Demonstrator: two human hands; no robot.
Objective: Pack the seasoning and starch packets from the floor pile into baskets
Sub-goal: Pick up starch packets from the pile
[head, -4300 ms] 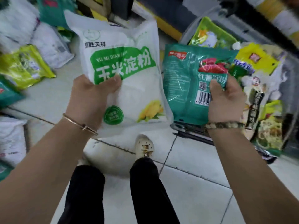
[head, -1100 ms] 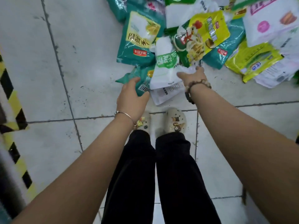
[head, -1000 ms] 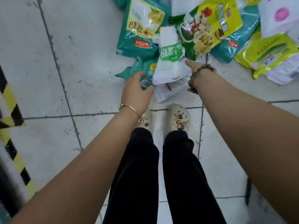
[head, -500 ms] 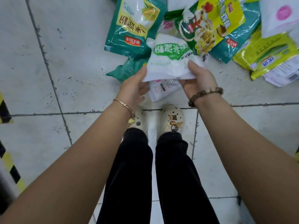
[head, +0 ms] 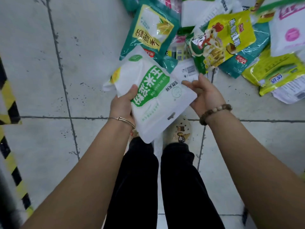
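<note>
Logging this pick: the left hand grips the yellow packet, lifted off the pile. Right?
Not the yellow one. The head view shows the left hand gripping the white packet with the green label, lifted off the pile. The yellow packet lies in the pile.

Pale grey tiled floor [head: 82,63], dark joints, speckled with dirt. Heaped directly on it from twelve to three o'clock: teal packet [head: 148,30], yellow packet [head: 231,33], white packet [head: 288,33], yellow-green packets [head: 272,71]. Along nine o'clock, black-and-yellow striped tape [head: 7,96]. At centre, pale shoe [head: 180,129].
</note>
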